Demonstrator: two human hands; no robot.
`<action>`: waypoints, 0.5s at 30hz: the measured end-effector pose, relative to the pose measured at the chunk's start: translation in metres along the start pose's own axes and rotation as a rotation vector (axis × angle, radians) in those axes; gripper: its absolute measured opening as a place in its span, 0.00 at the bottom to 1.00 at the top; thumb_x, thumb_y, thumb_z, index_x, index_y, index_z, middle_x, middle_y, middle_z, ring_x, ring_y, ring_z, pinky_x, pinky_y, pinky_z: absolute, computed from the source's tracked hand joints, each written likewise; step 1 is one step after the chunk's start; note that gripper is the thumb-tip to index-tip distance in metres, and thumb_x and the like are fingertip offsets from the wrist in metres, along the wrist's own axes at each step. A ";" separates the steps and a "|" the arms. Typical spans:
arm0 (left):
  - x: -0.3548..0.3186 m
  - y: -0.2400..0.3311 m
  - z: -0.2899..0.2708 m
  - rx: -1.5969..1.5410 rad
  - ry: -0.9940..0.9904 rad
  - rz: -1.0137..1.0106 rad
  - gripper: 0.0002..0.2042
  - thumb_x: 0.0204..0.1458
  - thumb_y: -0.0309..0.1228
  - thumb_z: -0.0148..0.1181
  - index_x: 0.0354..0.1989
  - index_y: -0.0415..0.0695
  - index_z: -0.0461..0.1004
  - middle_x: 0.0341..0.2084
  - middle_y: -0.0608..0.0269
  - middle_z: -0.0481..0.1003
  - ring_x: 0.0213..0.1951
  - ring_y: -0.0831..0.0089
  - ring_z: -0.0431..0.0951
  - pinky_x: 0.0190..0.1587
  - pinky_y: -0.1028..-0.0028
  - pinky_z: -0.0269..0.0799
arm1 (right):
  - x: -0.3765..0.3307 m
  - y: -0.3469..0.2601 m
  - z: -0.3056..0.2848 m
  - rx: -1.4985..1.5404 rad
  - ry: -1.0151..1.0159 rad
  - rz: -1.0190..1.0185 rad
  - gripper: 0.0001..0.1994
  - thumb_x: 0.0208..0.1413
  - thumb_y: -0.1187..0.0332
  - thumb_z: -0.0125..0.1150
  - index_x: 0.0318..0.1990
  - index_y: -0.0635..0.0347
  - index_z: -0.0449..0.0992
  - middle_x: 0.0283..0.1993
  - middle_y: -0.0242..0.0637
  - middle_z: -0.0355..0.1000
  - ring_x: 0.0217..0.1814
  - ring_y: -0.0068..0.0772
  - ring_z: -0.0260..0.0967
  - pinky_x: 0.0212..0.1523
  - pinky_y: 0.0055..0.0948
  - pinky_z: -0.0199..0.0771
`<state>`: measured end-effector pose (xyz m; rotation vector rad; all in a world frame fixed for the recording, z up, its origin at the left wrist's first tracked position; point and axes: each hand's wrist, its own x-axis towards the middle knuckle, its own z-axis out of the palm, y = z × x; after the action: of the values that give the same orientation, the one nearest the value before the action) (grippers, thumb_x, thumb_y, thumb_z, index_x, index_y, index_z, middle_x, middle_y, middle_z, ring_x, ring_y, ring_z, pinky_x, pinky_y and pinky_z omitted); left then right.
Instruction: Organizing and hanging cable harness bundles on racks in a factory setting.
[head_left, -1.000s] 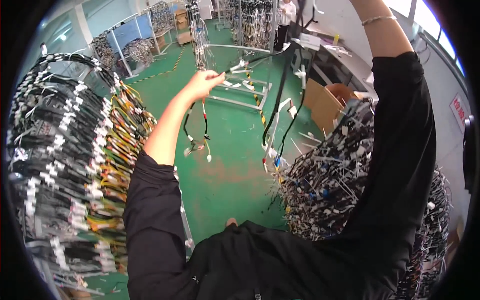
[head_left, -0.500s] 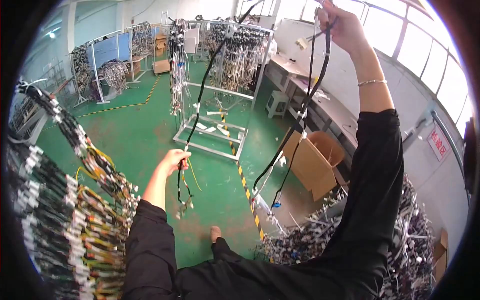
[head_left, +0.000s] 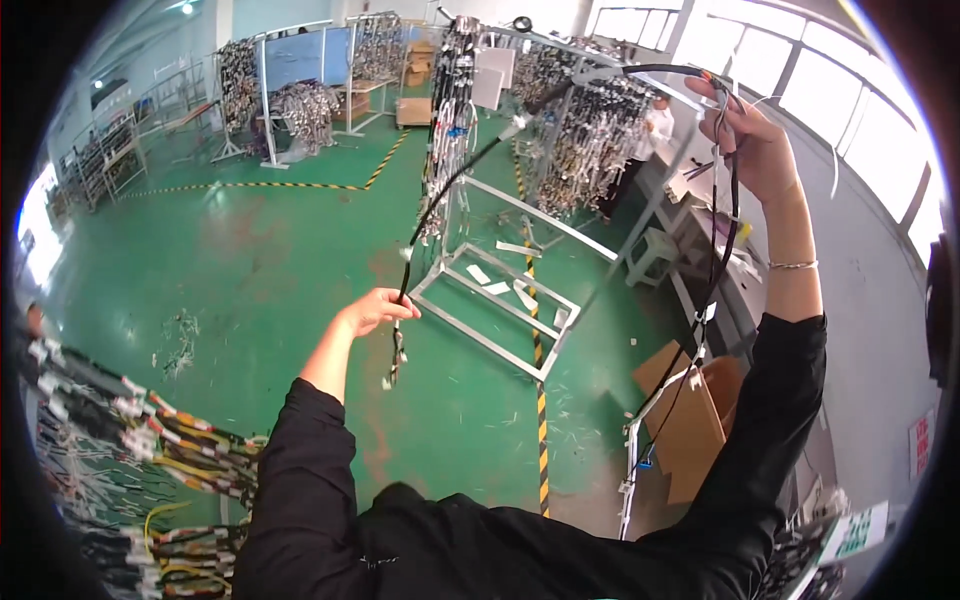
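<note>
A long black wiring harness (head_left: 452, 186) stretches between my two hands. My left hand (head_left: 375, 309), left of centre, is closed round one end, and a short bundle with small connectors dangles below the fingers. Raised high at the right, my right hand (head_left: 745, 130) grips the harness at its upper part. From there several black branches hang down beside the cardboard box, with white connectors and a small blue connector (head_left: 645, 462) near their lower ends. The harness arches from the right hand across the metal rack and slopes down to the left hand.
A metal rack (head_left: 520, 330) hung with harness bundles stands ahead. More bundles (head_left: 180, 440) hang close at my left, others at lower right. A cardboard box (head_left: 685, 420), a white stool (head_left: 652, 256) and a workbench line the right wall. Another person (head_left: 655, 125) stands behind the rack.
My view has swung left, so the rack now appears farther right. The harness between my hands has spread into a wider arch. Both hands keep their hold.
</note>
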<state>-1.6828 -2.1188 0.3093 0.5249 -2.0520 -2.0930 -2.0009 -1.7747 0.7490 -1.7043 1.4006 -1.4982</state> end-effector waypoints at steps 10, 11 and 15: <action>0.143 0.034 -0.164 -0.446 -0.506 0.286 0.23 0.49 0.47 0.66 0.44 0.39 0.74 0.41 0.56 0.78 0.55 0.55 0.72 0.62 0.61 0.61 | 0.236 0.165 0.000 0.044 0.057 -0.017 0.22 0.59 0.69 0.48 0.59 0.70 0.68 0.21 0.21 0.57 0.26 0.15 0.53 0.30 0.15 0.52; 0.158 0.038 -0.189 -0.407 -0.507 0.261 0.24 0.50 0.50 0.64 0.44 0.40 0.74 0.40 0.55 0.78 0.52 0.56 0.74 0.59 0.62 0.64 | 0.265 0.180 0.004 0.029 -0.020 -0.031 0.20 0.59 0.70 0.49 0.58 0.68 0.69 0.21 0.21 0.56 0.26 0.15 0.54 0.29 0.15 0.53; 0.220 0.077 -0.273 -0.292 -0.486 0.174 0.23 0.51 0.50 0.63 0.40 0.40 0.74 0.40 0.54 0.77 0.49 0.61 0.76 0.54 0.66 0.69 | 0.368 0.224 0.022 0.126 0.062 0.023 0.17 0.59 0.71 0.52 0.55 0.61 0.72 0.24 0.24 0.60 0.26 0.16 0.57 0.28 0.16 0.56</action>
<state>-1.7983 -2.4557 0.3581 -0.2218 -1.8572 -2.5266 -2.1087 -2.1914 0.7134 -1.5727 1.3225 -1.6037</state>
